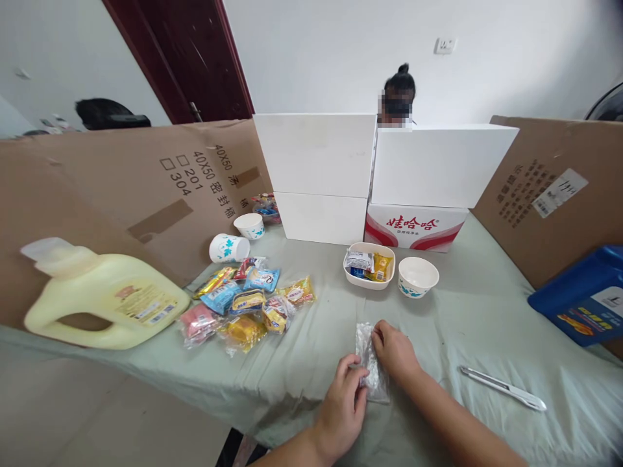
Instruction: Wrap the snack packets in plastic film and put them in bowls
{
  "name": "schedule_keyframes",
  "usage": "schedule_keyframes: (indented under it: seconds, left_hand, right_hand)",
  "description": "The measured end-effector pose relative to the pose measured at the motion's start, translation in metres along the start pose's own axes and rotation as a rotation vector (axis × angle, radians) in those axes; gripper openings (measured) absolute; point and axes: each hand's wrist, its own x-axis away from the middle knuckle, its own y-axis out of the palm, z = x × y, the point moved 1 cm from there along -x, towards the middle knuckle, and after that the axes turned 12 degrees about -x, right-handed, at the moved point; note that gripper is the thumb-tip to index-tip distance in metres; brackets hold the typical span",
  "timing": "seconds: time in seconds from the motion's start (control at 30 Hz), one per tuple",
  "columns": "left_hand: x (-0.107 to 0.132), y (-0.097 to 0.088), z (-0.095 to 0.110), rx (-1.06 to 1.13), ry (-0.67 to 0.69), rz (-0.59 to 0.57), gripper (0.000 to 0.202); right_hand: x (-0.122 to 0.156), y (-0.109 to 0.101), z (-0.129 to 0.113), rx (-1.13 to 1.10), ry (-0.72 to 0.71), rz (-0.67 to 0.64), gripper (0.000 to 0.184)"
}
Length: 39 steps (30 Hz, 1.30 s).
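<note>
A small clear plastic bag (368, 353) lies on the pale green tablecloth (467, 324) near the front edge. My left hand (343, 408) pinches the bag's near left edge, fingers curled. My right hand (395, 353) presses on the bag's right side with fingers closed on it. Beyond the hands stand a white dish (370, 280) holding a few snack packets and an empty white paper bowl (417, 276) with a blue pattern.
A pile of several wrapped snacks (248, 301) lies left of centre, beside a yellow detergent jug (104, 301) on its side. Two paper cups (228, 248) lie further back. A white utility knife (503, 388) lies right. White boxes (316, 155), cardboard screens and a blue box (584, 301) surround the table; a person sits behind.
</note>
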Motion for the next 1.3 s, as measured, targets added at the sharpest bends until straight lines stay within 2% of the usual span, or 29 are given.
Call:
schedule_keyframes:
  seconds: [0.1, 0.2, 0.27, 0.37, 0.47, 0.5, 0.57, 0.63, 0.7, 0.8, 0.9, 0.97, 1.07, 1.13, 1.23, 1.3]
  left_hand:
    - [0.001, -0.004, 0.002, -0.143, 0.054, 0.044, 0.032]
    - [-0.008, -0.013, 0.002, -0.342, 0.124, 0.120, 0.025]
    - [-0.021, -0.017, 0.001, -0.372, 0.246, 0.067, 0.020]
    - [-0.038, -0.017, -0.006, -0.341, 0.373, -0.103, 0.014]
    - [-0.044, -0.013, -0.013, -0.371, 0.323, -0.174, 0.015]
    - [-0.044, -0.013, -0.015, -0.369, 0.307, -0.184, 0.017]
    - [-0.043, -0.012, -0.015, -0.344, 0.295, -0.201, 0.021]
    - [-0.042, -0.013, -0.014, -0.321, 0.281, -0.208, 0.026]
    - [-0.042, -0.013, -0.013, -0.310, 0.265, -0.208, 0.031]
    - [-0.040, -0.016, -0.014, -0.292, 0.261, -0.202, 0.037]
    - [-0.032, -0.023, -0.019, -0.276, 0.308, -0.201, 0.051]
    - [-0.024, -0.028, -0.022, -0.269, 0.354, -0.219, 0.054]
    - [-0.013, -0.034, -0.022, -0.267, 0.398, -0.258, 0.038]
    - [-0.009, -0.036, -0.018, -0.268, 0.405, -0.265, 0.027]
    - [-0.007, -0.037, -0.009, -0.266, 0.408, -0.290, 0.021]
    - [-0.008, -0.037, -0.004, -0.253, 0.421, -0.322, 0.021]
  right_hand:
    - [-0.003, 0.002, -0.001, 0.051, 0.004, -0.003, 0.017]
    - [-0.006, 0.007, 0.000, 0.091, -0.003, -0.005, 0.018]
    - [-0.008, 0.008, 0.000, 0.113, -0.011, -0.002, 0.018]
    - [-0.008, 0.003, 0.003, 0.143, -0.024, 0.017, 0.018]
    - [-0.005, -0.008, 0.008, 0.175, -0.064, 0.090, 0.023]
    - [-0.002, -0.011, 0.009, 0.181, -0.121, 0.127, 0.025]
    - [0.004, -0.012, 0.012, 0.172, -0.328, 0.159, 0.030]
    - [0.010, -0.006, 0.014, 0.152, -0.559, 0.105, 0.033]
    - [0.012, 0.004, 0.017, 0.159, -0.655, 0.001, 0.041]
    - [0.013, 0.013, 0.023, 0.214, -0.578, -0.080, 0.051]
    - [0.020, 0.007, 0.028, 0.214, -0.529, -0.059, 0.055]
    - [0.034, -0.001, 0.030, 0.167, -0.587, -0.060, 0.061]
    - [0.062, -0.006, 0.030, 0.102, -0.698, -0.142, 0.069]
    - [0.080, -0.004, 0.027, 0.084, -0.702, -0.132, 0.058]
    - [0.097, 0.002, 0.021, -0.004, -0.679, -0.045, 0.028]
    - [0.102, 0.003, 0.019, -0.093, -0.654, -0.016, 0.021]
